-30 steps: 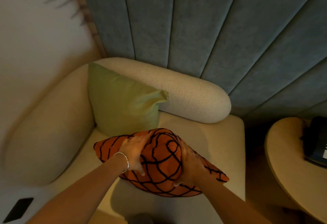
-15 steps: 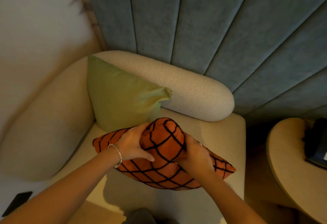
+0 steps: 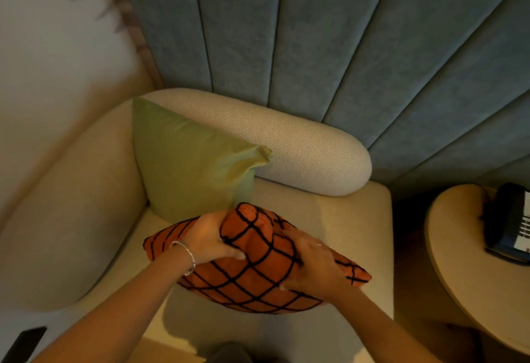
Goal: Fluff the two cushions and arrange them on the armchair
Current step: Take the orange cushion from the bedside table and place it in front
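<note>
An orange cushion with a black grid pattern lies on the seat of the cream armchair. My left hand grips its left side and my right hand presses on its right side, so the middle bulges up between them. A plain green cushion stands upright in the chair's back left corner, leaning against the backrest and the left arm. It touches neither hand.
A round wooden side table stands to the right of the chair with a dark telephone on it. A padded blue-grey wall panel rises behind the chair. A dark flat object lies at the bottom left.
My hands have squeezed the orange cushion inward, pushing its middle up into a bulge, and have shifted their hold on it. The green cushion has not moved.
</note>
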